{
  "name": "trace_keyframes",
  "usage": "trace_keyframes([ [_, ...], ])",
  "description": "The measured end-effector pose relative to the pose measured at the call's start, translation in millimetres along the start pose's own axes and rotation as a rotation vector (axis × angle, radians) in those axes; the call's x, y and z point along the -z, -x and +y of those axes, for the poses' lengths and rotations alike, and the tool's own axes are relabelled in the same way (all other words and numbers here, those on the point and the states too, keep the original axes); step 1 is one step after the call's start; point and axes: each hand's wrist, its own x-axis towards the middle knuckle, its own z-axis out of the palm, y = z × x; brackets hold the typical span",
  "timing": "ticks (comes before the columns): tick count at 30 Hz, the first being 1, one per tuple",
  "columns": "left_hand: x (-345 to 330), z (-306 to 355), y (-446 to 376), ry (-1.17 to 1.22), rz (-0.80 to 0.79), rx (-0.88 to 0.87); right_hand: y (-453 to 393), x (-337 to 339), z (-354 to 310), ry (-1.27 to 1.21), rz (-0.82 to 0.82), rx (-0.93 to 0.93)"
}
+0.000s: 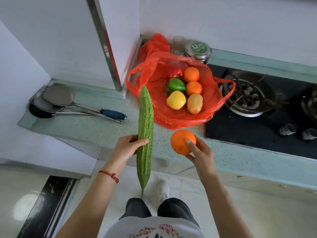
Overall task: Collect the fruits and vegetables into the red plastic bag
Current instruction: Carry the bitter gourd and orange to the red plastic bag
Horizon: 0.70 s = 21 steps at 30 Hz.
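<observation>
Open red bag [180,115] holds peppers, oranges, potato; bitter gourd [145,117] and orange [180,140] held before it.

Single view, from a wide-angle camera worn on my head, facing forward and steeply down. My left hand [127,147] and right hand [199,152] sit near the frame's centre, close to the lens; my forearms enter from the bottom edge. The countertop [96,127] crosses mid-frame, the gas stove [257,124] lies at right, and my shoe [163,188] and the floor show below. Straight edges bow toward the margins.
</observation>
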Motion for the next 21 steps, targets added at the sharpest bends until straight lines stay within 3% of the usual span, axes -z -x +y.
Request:
trace_keyframes([
  [21, -79, 80, -144, -0.096, 0.095, 0.054, -152, 29, -86, -0.042, -0.072, 0.025],
])
